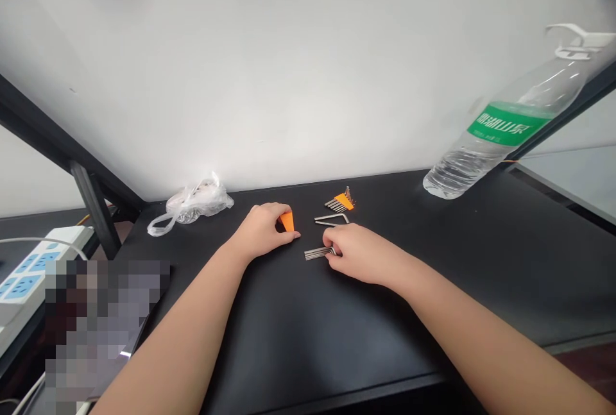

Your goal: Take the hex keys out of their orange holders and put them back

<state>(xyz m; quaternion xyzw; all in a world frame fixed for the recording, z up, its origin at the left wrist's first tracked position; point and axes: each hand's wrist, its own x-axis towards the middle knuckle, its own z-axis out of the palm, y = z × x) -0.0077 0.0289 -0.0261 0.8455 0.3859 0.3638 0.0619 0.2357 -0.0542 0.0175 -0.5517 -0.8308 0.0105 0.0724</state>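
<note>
Between thumb and fingers, my left hand (262, 230) grips an orange hex key holder (287, 220), partly hidden by the fingers. A little to its right, my right hand (350, 249) is closed on a bunch of hex keys (317, 253); their long ends point left towards the holder, apart from it. Just beyond the right hand, loose L-shaped hex keys (330, 217) lie on the black table (308, 331). Farther back rests a second orange holder (344, 200) filled with several hex keys.
At the right back stands a large water bottle (486, 133) with a green label. A clear plastic bag (197, 200) with something pale inside sits at the left back. A white power strip (41, 267) is at far left, near a blurred-out flat object (110, 331).
</note>
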